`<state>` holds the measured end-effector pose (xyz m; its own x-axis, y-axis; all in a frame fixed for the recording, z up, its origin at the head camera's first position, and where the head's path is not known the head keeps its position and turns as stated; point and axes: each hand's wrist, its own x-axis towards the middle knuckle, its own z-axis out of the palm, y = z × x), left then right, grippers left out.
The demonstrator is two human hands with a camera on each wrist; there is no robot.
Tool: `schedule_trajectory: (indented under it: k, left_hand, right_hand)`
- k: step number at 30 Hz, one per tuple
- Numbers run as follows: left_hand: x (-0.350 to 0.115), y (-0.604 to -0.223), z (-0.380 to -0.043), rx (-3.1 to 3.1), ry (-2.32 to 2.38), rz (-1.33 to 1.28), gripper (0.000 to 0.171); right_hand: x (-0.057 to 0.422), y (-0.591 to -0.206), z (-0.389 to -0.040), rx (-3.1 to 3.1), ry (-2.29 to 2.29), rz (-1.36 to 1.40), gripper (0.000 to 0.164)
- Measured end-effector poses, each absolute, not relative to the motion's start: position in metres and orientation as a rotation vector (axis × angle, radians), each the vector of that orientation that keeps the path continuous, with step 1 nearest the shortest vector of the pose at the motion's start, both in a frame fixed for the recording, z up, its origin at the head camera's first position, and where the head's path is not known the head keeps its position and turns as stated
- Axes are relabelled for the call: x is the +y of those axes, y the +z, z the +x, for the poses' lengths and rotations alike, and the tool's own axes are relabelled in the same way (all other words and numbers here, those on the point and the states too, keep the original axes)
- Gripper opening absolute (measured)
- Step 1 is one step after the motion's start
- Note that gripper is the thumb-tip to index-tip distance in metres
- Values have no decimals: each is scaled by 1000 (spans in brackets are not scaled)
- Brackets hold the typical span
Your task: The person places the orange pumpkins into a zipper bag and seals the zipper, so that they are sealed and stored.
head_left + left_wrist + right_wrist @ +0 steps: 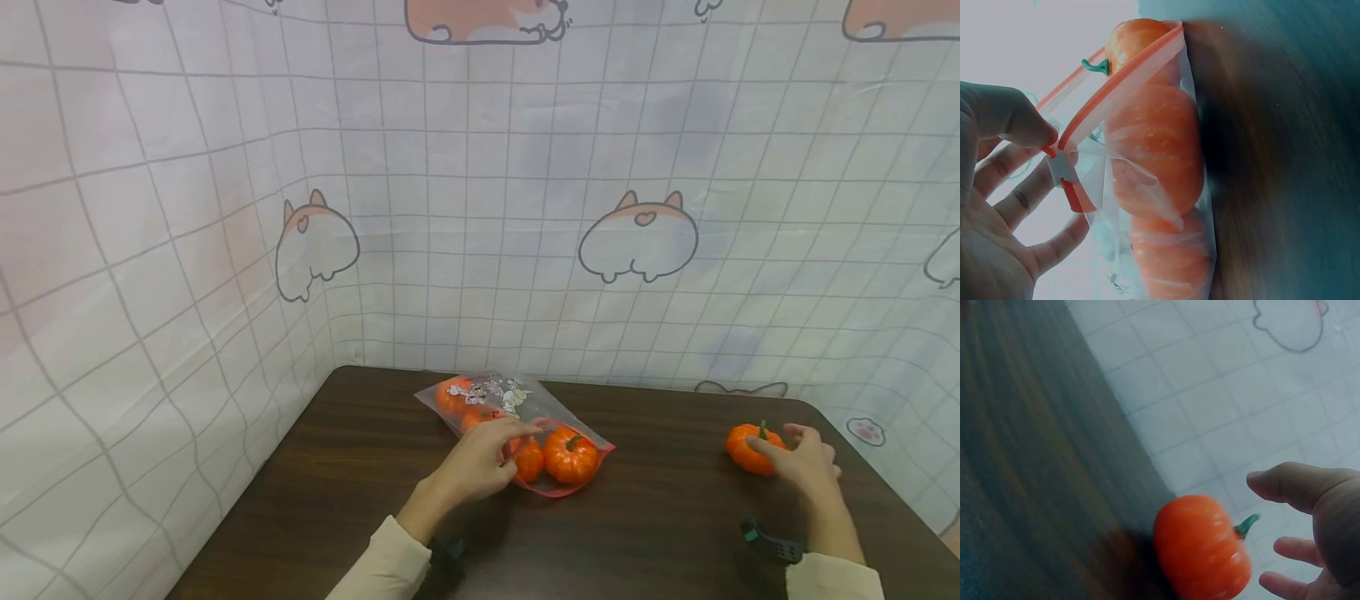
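A clear zip bag [547,406] with a red zip edge and printed figures lies on the table, its mouth toward me. Several small orange pumpkins are inside; one pumpkin [572,457] sits right at the opened mouth. My left hand [478,460] pinches the zip edge beside the white slider [1062,167], thumb against fingers. Off to the right, a loose orange pumpkin [742,448] with a green stem rests on the table. Over it hovers my right hand [812,468], thumb and fingers spread apart. In the right wrist view a gap shows between those fingers and the pumpkin.
The dark wooden table [660,517] ends at a pale grid-patterned curtain [480,275] with dog drawings, which hangs behind it and along both sides. A dark band [772,543] is on my right wrist.
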<state>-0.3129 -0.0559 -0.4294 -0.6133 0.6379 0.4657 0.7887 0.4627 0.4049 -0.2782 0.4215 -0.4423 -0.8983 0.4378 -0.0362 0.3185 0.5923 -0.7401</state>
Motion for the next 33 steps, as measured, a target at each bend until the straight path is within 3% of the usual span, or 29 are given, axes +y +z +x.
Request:
schedule_trajectory:
  k: [14, 33]
  left_hand:
    - [-52, -430, -309, -2541, -712, -1117, 45]
    - [-54, -430, -309, -2522, -667, -1093, 48]
  right_hand:
    - [427, -470, -287, -2646, 1287, -679, 105]
    - [428, -472, -288, -2657, 1330, -630, 103]
